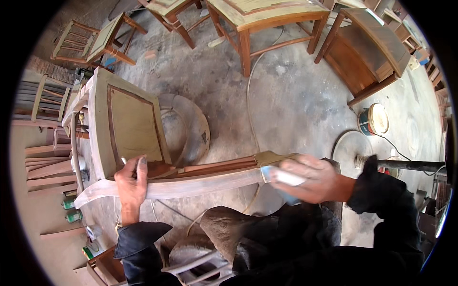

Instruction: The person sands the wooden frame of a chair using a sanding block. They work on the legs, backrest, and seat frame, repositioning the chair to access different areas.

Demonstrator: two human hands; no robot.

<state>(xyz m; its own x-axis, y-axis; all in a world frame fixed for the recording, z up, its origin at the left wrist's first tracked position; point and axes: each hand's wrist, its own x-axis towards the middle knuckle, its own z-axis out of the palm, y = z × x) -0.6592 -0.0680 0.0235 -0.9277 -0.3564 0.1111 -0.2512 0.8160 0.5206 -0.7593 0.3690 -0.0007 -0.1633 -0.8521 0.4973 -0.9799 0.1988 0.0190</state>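
A wooden chair lies tipped before me, with its framed seat panel (pixel 134 123) facing right. Its long, curved wooden post (pixel 211 184) runs across in front of me, pale and dusty. My left hand (pixel 131 178) grips this post near the seat, and a short white stick (pixel 123 160) pokes out between its fingers. At the post's right end, my right hand (pixel 311 178) holds a white and blue pad (pixel 286 177), perhaps a sanding pad, against or close to the wood. Motion blurs that hand and pad. A greenish cloth-like piece (pixel 273 158) lies beside them.
A cable (pixel 250 93) snakes over the concrete floor (pixel 286 103). Several wooden chairs, among them one with a large seat (pixel 268 14), stand beyond. A paint bucket (pixel 375 119) and a round metal base (pixel 352 148) are at right. A tyre-like ring (pixel 195 123) lies behind the post.
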